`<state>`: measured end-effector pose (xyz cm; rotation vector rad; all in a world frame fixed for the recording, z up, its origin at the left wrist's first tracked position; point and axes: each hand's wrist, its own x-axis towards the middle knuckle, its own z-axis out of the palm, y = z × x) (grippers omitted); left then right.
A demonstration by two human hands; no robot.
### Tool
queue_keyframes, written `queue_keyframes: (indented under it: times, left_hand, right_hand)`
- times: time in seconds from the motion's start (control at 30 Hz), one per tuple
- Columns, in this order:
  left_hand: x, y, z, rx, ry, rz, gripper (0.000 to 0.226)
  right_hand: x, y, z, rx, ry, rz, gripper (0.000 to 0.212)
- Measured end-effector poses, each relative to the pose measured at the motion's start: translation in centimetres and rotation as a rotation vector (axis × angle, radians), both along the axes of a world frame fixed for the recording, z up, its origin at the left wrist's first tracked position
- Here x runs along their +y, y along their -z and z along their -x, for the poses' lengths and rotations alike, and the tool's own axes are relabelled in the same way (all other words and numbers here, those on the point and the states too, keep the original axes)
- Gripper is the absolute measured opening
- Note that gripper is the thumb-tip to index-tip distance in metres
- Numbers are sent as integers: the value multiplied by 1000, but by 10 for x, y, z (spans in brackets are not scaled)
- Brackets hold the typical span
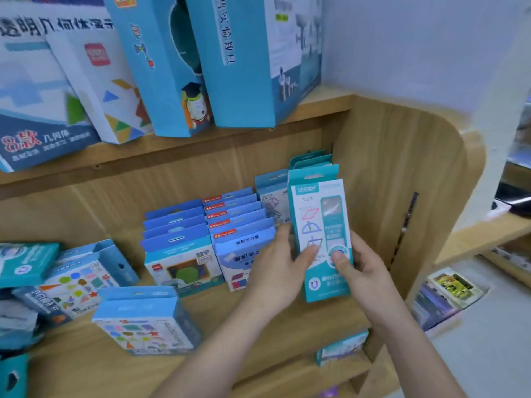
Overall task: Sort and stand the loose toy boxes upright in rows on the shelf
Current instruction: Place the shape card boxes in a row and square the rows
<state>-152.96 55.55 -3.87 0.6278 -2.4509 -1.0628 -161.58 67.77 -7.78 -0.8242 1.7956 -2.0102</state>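
A tall teal toy box stands upright at the front of the rightmost row on the wooden shelf. My left hand grips its left edge and my right hand grips its right edge, thumbs on the front. Behind it stand more teal boxes. To the left are upright rows of blue boxes and red-labelled boxes. A loose box with coloured shapes lies flat at the shelf's front left. Other loose boxes are heaped at far left.
The shelf's wooden side panel rises just right of the teal row. Large boxes lean on the shelf above. A lower shelf holds another box. Right of the unit, more packages lie low down.
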Motion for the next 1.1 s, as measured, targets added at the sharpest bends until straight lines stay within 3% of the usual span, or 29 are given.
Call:
queue_keyframes:
  times: [0.07, 0.13, 0.3, 0.43, 0.7, 0.97, 1.1]
  left_hand:
    - [10, 5, 27, -24, -60, 148, 30]
    - [17, 11, 50, -33, -119, 200, 28]
    - [12, 32, 102, -98, -262, 139, 21]
    - [-3, 43, 130, 1, -313, 37, 18]
    - [-7, 47, 134, 162, -283, -62, 40]
    - [-8, 27, 117, 43, -93, -250, 73]
    - [7, 2, 80, 85, -67, -106, 71]
  right_hand:
    - [3, 7, 21, 253, 150, -184, 45]
    - [5, 17, 33, 359, 256, -331, 58]
    - [-3, 30, 50, 239, 109, -359, 65]
    - [-21, 31, 66, 88, 58, -356, 58]
    - [-53, 0, 79, -148, -15, -84, 40]
    - [-61, -12, 84, -192, -9, -31, 40]
    - [-53, -20, 72, -85, -6, -47, 36]
